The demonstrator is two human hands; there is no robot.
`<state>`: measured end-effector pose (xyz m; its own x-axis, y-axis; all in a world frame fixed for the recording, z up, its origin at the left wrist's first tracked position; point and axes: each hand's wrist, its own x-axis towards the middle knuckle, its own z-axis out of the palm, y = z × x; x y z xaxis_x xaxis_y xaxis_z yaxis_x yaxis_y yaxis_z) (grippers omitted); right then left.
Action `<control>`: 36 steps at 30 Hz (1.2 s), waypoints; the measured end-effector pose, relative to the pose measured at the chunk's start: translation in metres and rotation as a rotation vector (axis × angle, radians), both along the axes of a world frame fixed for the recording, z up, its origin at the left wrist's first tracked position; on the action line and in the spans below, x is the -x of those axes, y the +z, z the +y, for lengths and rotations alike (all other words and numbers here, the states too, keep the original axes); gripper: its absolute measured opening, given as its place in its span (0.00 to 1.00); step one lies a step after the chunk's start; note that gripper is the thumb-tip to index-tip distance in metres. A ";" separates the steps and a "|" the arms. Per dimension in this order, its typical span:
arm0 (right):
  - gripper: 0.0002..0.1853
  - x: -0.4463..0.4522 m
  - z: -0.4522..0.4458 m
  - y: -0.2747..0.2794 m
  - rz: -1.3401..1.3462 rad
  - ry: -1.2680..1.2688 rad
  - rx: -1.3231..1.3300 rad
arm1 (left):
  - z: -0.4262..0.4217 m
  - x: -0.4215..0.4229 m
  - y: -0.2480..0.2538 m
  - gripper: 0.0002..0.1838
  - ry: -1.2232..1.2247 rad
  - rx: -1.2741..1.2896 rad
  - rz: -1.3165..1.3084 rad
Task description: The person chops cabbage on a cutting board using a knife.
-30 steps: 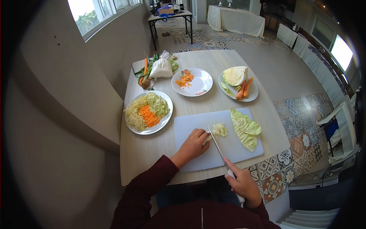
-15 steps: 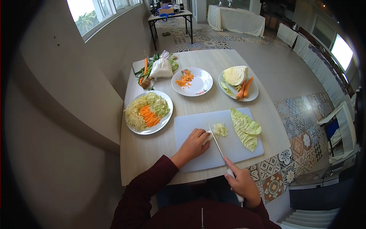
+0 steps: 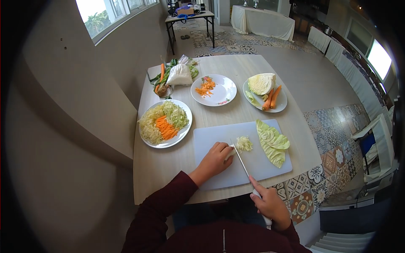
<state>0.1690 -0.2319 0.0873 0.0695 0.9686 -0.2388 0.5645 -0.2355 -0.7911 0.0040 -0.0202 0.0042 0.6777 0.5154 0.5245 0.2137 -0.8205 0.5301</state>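
My left hand (image 3: 216, 159) is closed over a pale piece of cabbage (image 3: 230, 154), mostly hidden under the fingers, on the white cutting board (image 3: 219, 180). In my right hand (image 3: 271, 204) is the white handle of a knife (image 3: 242, 162); its blade slants up and left, its front part right beside my left fingertips. Just right of the blade lies a small heap of shredded cabbage (image 3: 244, 143). A large cabbage leaf (image 3: 273, 143) rests on the board's right side.
At left stands a plate (image 3: 188, 126) of shredded cabbage and carrot strips. Behind are a plate (image 3: 228, 90) with carrot peelings and a plate (image 3: 280, 109) holding a cabbage half (image 3: 261, 83) and carrots (image 3: 272, 98). A bag of white contents (image 3: 179, 75) sits among vegetables, back left.
The knife and my right hand have shifted very slightly down and to the right. My left hand keeps its hold on the cabbage piece.
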 end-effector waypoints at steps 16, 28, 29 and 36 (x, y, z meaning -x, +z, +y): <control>0.33 0.010 0.047 -0.008 0.023 -0.016 -0.008 | 0.001 0.000 -0.002 0.18 0.013 0.013 0.023; 0.32 0.012 0.042 0.001 0.110 -0.043 0.075 | 0.001 -0.001 -0.002 0.18 0.019 0.013 0.013; 0.32 0.012 0.039 -0.002 0.106 -0.045 0.065 | 0.001 -0.001 -0.001 0.18 0.019 0.014 0.011; 0.33 0.006 0.013 -0.011 -0.060 0.032 0.027 | 0.001 -0.001 -0.003 0.18 0.022 0.017 0.012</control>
<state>0.1626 -0.2189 0.0764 0.0534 0.9637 -0.2615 0.6182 -0.2376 -0.7493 0.0051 -0.0188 0.0008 0.6723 0.5394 0.5070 0.2384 -0.8062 0.5415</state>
